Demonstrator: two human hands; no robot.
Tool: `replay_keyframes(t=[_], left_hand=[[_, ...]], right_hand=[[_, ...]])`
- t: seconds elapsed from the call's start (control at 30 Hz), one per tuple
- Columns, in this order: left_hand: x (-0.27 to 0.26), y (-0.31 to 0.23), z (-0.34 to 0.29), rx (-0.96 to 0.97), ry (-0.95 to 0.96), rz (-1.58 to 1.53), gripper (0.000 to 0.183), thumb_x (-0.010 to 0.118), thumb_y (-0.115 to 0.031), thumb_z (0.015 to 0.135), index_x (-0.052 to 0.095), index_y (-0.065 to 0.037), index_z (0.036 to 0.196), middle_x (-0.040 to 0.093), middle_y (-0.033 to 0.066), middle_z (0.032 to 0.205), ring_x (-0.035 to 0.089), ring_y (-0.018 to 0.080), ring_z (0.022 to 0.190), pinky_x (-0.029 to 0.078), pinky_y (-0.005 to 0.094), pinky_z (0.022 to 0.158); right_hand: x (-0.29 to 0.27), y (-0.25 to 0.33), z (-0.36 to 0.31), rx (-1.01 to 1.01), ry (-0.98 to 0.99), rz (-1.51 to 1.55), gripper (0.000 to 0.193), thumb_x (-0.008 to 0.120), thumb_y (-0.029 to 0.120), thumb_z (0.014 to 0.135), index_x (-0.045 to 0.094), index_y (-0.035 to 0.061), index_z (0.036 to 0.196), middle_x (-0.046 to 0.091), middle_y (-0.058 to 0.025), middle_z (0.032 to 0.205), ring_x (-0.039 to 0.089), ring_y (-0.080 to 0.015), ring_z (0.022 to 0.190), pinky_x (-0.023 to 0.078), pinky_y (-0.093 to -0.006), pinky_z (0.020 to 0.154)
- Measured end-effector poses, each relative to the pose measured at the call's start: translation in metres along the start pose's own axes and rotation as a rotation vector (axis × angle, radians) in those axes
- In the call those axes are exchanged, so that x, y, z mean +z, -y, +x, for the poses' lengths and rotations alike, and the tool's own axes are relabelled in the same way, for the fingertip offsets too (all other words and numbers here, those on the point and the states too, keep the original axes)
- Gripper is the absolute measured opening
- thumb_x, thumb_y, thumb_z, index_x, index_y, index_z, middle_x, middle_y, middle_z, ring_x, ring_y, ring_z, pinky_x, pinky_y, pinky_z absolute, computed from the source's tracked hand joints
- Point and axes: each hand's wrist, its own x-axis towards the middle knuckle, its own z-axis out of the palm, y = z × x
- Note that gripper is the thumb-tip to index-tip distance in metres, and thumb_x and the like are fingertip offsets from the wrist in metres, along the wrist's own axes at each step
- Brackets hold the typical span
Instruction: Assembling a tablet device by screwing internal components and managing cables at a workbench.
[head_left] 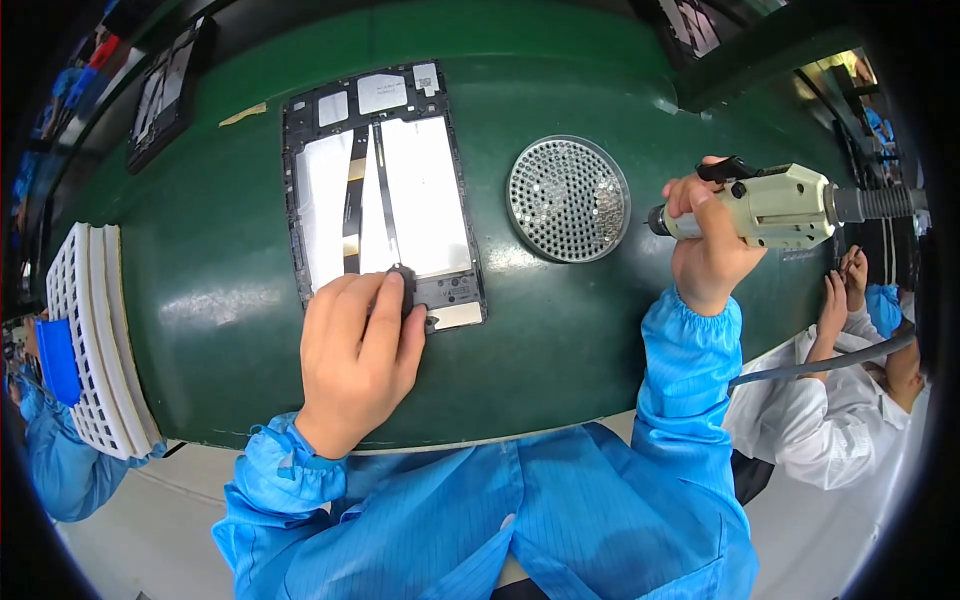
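Observation:
An opened tablet (430, 200) with a black frame and large silver battery panels lies on the green bench, left of centre. Two dark flat ribbon cables run down its middle. At its lower edge my left hand (355, 350) is closed, thumb and fingers pinching a small black part (402, 285) whose kind I cannot make out. My right hand (710, 235) is wrapped round a pale green electric screwdriver (785, 208), held level with its tip pointing left. That tip is close to the right side of a round dish (568, 200) full of small holes, with shiny small pieces on it.
White perforated trays (85, 340) with a blue piece stand at the left bench edge. Another opened device (165, 95) lies at the far left, and a yellowish strip (243, 115) near it. A grey cable (830, 362) crosses at the right, beside a co-worker in white (830, 420).

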Motion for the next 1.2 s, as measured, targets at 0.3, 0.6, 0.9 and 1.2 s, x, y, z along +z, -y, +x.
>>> replay_keyframes(t=[0.3, 0.6, 0.9, 1.2], left_hand=[[0.010, 0.009, 0.010, 0.384, 0.081, -0.272, 0.022, 0.070, 0.001, 0.066, 0.064, 0.007, 0.086, 0.064, 0.0160, 0.095, 0.061, 0.0274, 0.085, 0.051, 0.0370, 0.069], [0.008, 0.011, 0.012, 0.466, 0.156, -0.247, 0.025, 0.073, 0.000, 0.068, 0.064, 0.006, 0.090, 0.062, 0.0155, 0.097, 0.060, 0.0283, 0.086, 0.051, 0.0382, 0.070], [-0.007, 0.025, 0.028, 0.527, 0.379, -0.128, 0.032, 0.072, -0.010, 0.071, 0.065, -0.001, 0.101, 0.059, 0.0173, 0.105, 0.058, 0.0319, 0.101, 0.047, 0.0453, 0.088], [0.018, 0.033, 0.047, 0.413, 0.369, -0.242, 0.033, 0.068, -0.011, 0.072, 0.066, -0.007, 0.105, 0.058, 0.0208, 0.115, 0.055, 0.0378, 0.111, 0.042, 0.0509, 0.098]], right_hand=[[0.007, 0.002, -0.002, 0.002, -0.007, -0.082, 0.028, 0.056, 0.001, 0.078, 0.054, -0.0067, 0.105, 0.055, -0.0098, 0.071, 0.051, -0.0191, 0.059, 0.046, -0.0404, 0.065], [0.002, 0.001, 0.002, -0.021, 0.003, -0.075, 0.028, 0.056, 0.002, 0.078, 0.053, -0.0064, 0.105, 0.056, -0.0115, 0.072, 0.052, -0.0205, 0.059, 0.047, -0.0411, 0.065], [0.005, 0.015, 0.020, 0.038, -0.010, -0.336, 0.030, 0.058, 0.008, 0.085, 0.052, -0.0054, 0.111, 0.059, -0.0126, 0.081, 0.058, -0.0259, 0.075, 0.049, -0.0457, 0.080], [0.050, 0.019, -0.004, 0.021, 0.214, 0.142, 0.040, 0.066, 0.007, 0.082, 0.046, 0.0027, 0.117, 0.056, -0.0103, 0.075, 0.056, -0.0217, 0.063, 0.049, -0.0437, 0.069]])
